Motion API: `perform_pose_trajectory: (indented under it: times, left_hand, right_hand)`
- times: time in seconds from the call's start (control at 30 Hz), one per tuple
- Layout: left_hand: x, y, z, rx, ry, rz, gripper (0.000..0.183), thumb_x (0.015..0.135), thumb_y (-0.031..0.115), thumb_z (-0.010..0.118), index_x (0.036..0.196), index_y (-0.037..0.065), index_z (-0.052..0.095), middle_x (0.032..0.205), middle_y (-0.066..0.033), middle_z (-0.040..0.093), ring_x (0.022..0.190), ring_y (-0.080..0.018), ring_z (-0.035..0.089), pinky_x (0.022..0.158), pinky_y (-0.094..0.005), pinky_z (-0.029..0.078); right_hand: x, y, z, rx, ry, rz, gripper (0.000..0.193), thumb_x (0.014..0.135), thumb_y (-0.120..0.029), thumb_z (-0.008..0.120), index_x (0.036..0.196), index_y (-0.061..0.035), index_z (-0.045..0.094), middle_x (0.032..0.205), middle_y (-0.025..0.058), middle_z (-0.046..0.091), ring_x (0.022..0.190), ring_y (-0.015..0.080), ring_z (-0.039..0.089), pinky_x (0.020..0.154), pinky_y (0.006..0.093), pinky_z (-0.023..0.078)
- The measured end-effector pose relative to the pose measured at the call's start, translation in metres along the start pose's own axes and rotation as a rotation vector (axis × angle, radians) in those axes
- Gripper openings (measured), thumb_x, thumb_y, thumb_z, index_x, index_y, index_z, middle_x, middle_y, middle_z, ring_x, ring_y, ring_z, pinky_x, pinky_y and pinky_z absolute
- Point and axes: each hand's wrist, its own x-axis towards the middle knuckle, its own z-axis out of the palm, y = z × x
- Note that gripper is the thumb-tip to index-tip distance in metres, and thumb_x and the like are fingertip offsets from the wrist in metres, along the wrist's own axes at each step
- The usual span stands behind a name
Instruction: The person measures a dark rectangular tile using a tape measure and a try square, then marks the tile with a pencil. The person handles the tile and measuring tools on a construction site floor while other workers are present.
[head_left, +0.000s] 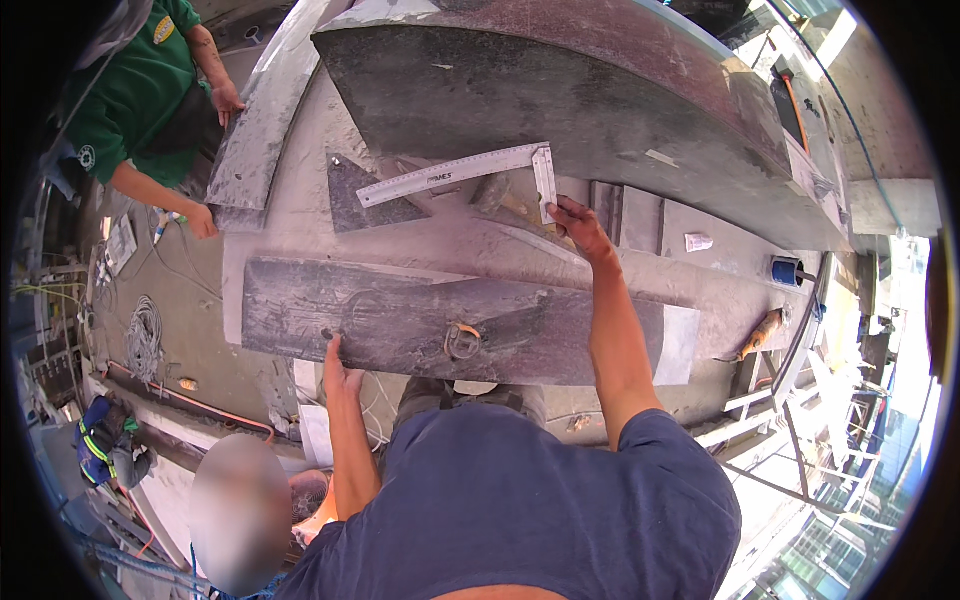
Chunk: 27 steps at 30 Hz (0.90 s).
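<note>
My right hand (582,228) pinches the short arm of a metal try square (455,172), above the dusty worktable. The square's long ruled blade reaches left over a dark triangular stone offcut (355,200). In front of me lies a long dark stone slab (390,312), its right end paler. My left hand (343,372) rests at the slab's near edge toward the left, fingers stretched out against it, some of them hidden. On the slab's top sits a ring that looks like a tape roll (462,340).
A big dark stone piece (560,100) stands behind the square. A co-worker in a green shirt (140,120) touches another slab (262,130) at far left. Right are a white tube (698,242), a blue cylinder (787,271) and an orange-brown tool (765,332). Coiled cable (145,335) lies left.
</note>
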Motion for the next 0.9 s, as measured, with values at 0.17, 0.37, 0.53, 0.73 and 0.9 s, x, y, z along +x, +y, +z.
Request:
perform_pose_trajectory:
  times: [0.17,0.37,0.53,0.73,0.9]
  left_hand:
    - [0.004,0.0,-0.003,-0.036,0.078,0.021,0.05,0.092,0.008,0.081,0.139,0.005,0.064,0.145,-0.0109,0.066,0.135,-0.0334,0.061,0.122,-0.059,0.044]
    - [-0.005,0.005,0.005,-0.02,0.122,-0.023,0.057,0.092,0.008,0.081,0.144,0.003,0.06,0.152,-0.0133,0.061,0.14,-0.0356,0.057,0.124,-0.0612,0.042]
    - [-0.01,0.007,0.001,0.356,0.167,-0.02,0.08,0.093,0.036,0.081,0.159,0.008,0.046,0.167,-0.0175,0.044,0.15,-0.0379,0.046,0.123,-0.0612,0.04]
    - [-0.038,-0.006,-0.007,0.68,0.083,-0.081,0.104,0.094,0.068,0.068,0.172,0.015,0.024,0.171,-0.0198,0.03,0.152,-0.0426,0.04,0.113,-0.0585,0.046]
    - [-0.065,-0.023,-0.004,0.664,0.174,0.009,0.105,0.097,0.062,0.067,0.168,0.001,0.021,0.165,-0.0221,0.034,0.141,-0.0383,0.049,0.109,-0.0546,0.048]
  right_hand:
    - [0.023,0.009,-0.013,0.151,0.108,-0.137,0.044,0.104,-0.031,0.079,0.138,-0.0029,0.075,0.109,0.0018,0.076,0.088,0.0111,0.069,0.082,0.0266,0.058]
    - [0.056,0.044,-0.015,0.119,0.163,-0.188,0.045,0.105,-0.029,0.077,0.142,-0.003,0.073,0.123,0.0029,0.077,0.099,0.015,0.073,0.09,0.0306,0.06]
    - [0.059,0.055,-0.005,-0.439,0.399,-0.235,0.044,0.101,-0.035,0.077,0.137,-0.0105,0.075,0.125,0.0184,0.077,0.113,0.0374,0.073,0.1,0.0431,0.057]
    - [-0.005,0.037,0.023,-0.544,0.682,-0.387,0.041,0.093,-0.015,0.073,0.134,-0.0074,0.073,0.125,0.0226,0.072,0.119,0.0448,0.066,0.103,0.052,0.055]
    - [-0.142,0.059,0.006,-0.366,0.61,-0.257,0.032,0.093,-0.007,0.07,0.124,-0.0056,0.077,0.117,0.019,0.074,0.104,0.0383,0.073,0.091,0.0462,0.06]
